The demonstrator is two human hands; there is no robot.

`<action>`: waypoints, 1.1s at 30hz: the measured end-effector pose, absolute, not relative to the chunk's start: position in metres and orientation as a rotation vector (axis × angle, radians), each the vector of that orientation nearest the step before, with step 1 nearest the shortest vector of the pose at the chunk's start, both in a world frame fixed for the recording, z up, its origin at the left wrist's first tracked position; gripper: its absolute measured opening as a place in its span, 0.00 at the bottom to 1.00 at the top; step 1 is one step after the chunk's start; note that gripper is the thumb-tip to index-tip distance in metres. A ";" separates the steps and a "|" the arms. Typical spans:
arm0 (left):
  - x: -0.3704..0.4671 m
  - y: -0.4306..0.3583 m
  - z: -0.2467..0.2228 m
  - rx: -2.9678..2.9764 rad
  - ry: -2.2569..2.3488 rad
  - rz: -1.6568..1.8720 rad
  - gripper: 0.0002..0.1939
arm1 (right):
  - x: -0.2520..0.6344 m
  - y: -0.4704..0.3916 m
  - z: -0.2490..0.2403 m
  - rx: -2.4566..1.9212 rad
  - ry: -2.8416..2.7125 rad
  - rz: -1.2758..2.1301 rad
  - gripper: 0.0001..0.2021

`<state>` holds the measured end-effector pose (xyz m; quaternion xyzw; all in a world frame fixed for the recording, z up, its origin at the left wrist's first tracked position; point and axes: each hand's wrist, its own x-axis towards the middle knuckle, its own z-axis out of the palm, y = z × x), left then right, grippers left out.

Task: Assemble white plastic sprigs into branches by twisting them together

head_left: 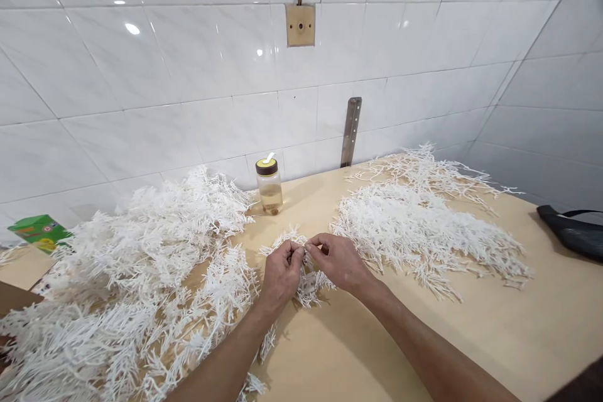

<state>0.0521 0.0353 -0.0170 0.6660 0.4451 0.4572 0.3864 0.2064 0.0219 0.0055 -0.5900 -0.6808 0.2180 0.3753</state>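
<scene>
Small clump of white branching plastic-looking sprigs (309,295) being handled at the middle of the tan tabletop (330,352), between a larger left heap (141,251) and a right heap (414,226).
Strands are probably best pinched lightly near the stem, so thin tips are not bent. The clump seems to be grasped between thumb and forefinger of both the left hand (282,269) and right hand (340,260), though the exact strand is hidden; fingertips are brought close together, forearms angled inward from the near side.
</scene>
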 end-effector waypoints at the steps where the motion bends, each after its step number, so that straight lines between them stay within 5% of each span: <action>1: 0.052 0.036 -0.017 1.716 1.136 1.155 0.12 | 0.205 0.022 0.003 -1.518 -1.765 0.481 0.10; 8: 0.051 0.039 -0.014 1.814 1.203 1.080 0.13 | 0.190 0.025 -0.009 -1.570 -2.011 -0.092 0.09; 24: 0.049 0.035 -0.016 1.449 1.128 1.230 0.13 | 0.279 0.043 0.001 -1.749 -1.375 -0.305 0.11; 27: 0.049 0.033 -0.014 1.427 1.131 1.234 0.14 | 0.268 0.040 0.005 -1.701 -1.406 -0.242 0.12; 33: 0.048 0.034 -0.015 1.451 1.127 1.240 0.14 | 0.212 0.021 0.013 -1.427 -1.723 0.425 0.14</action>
